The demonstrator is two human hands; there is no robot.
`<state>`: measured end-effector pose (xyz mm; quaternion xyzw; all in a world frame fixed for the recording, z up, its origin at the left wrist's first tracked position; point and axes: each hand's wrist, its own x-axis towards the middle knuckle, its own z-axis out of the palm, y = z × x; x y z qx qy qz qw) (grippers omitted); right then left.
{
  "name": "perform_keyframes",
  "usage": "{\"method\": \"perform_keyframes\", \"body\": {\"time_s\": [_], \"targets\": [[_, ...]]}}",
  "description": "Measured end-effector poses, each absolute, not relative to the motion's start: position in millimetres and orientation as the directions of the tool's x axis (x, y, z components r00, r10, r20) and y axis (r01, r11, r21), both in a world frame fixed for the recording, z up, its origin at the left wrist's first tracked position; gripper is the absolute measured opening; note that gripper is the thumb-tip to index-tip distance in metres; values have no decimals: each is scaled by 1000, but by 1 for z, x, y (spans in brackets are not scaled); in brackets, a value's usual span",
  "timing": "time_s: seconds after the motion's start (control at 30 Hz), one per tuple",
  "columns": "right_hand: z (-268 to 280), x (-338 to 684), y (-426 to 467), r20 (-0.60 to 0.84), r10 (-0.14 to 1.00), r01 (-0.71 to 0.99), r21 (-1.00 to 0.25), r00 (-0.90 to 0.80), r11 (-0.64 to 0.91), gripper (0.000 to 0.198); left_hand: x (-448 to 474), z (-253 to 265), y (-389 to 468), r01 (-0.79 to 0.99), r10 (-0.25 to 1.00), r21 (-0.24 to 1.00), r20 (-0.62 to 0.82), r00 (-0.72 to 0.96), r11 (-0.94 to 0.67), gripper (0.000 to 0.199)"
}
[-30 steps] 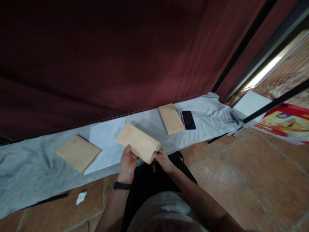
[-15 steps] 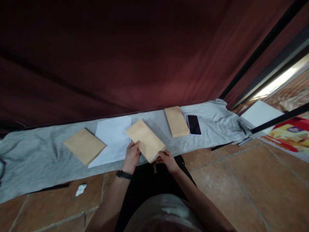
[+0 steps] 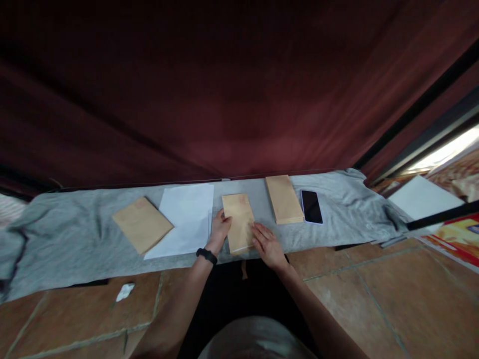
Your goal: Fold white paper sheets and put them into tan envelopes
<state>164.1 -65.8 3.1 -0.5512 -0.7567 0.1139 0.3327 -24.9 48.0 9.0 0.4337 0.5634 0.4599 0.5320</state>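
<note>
1 kraft envelope (image 3: 239, 223) lying on gray cloth (image 3: 90, 219), long axis running front to back, far end leaning slightly left. Left hand (image 3: 220, 230) curling at left edge, thumb on top, hidden fingers leaving grip unclear. Right hand (image 3: 268, 243) lying nearly flat along right edge, gripping nothing. Near end nearly reaching cloth's front edge; bare strip separating envelope from stack of envelopes (image 3: 284, 198) at right.

1 tan env. (image 3: 239, 222) | flat on grey cloth (image 3: 82, 239) | red mark, far R cnr
</note>
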Motion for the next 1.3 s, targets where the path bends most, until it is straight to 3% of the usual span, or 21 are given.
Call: {"method": "perform_keyframes", "body": {"time_s": [0.07, 0.13, 0.23, 0.3, 0.4, 0.5, 0.8, 1.3], "targets": [[0, 161, -64, 366, 899, 792, -462, -240, 400, 41, -27, 7, 49, 80, 980, 980, -176, -97, 184, 53], [-4, 160, -64, 360, 897, 817, -414, -257, 400, 39, -28, 9, 46, 301, 987, 946, -79, -143, 119, 57], [-6, 158, -65, 366, 893, 831, -385, -262, 401, 39, -25, 14, 40, 687, 974, 723, 202, -101, -79, 53], [-7, 158, -65, 374, 890, 831, -380, -262, 405, 40, -18, 17, 39, 783, 938, 568, 342, 57, -255, 48], [-5, 158, -64, 376, 889, 826, -389, -261, 407, 42, -3, 14, 45, 744, 847, 418, 357, 393, -522, 48], [-4, 158, -63, 367, 889, 814, -405, -272, 416, 43, 9, 5, 63, 703, 789, 358, 263, 555, -614, 51], [-4, 158, -63, 343, 899, 804, -432, -272, 408, 44, 5, -6, 113, 643, 729, 360, 204, 654, -677, 57], [-6, 158, -63, 363, 892, 806, -422, -269, 414, 41, -3, -11, 78, 615, 669, 285, 158, 726, -735, 57]]}}
